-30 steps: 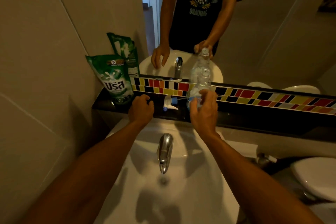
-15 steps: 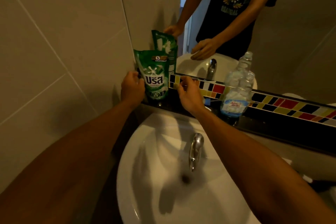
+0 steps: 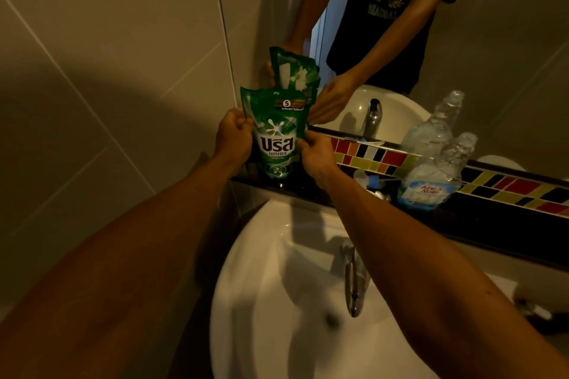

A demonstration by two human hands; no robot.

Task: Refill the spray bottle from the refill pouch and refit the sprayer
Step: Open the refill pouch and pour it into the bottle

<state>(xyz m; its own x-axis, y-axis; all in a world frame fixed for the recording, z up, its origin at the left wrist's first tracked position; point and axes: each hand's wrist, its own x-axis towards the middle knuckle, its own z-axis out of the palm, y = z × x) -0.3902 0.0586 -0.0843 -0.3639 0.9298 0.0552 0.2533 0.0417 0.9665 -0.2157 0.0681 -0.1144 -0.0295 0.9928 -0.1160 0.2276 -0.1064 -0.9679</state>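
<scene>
From the head view, the green refill pouch [image 3: 277, 135] stands upright on the dark ledge [image 3: 480, 218] behind the basin, glossy and soft-sided. The left hand [image 3: 232, 137] grips its left edge, fingers curled; the right hand [image 3: 315, 154] pinches its right edge. Further right on the ledge stands the clear plastic spray bottle [image 3: 437, 175], neck open, its contents unclear. The sprayer [image 3: 368, 180] lies between pouch and bottle, partly hidden by the right wrist. Below are the white basin [image 3: 277, 286] and a chrome tap [image 3: 354, 280]; a mirror [image 3: 492, 40] rises behind a multicoloured tile strip [image 3: 508, 184].
</scene>
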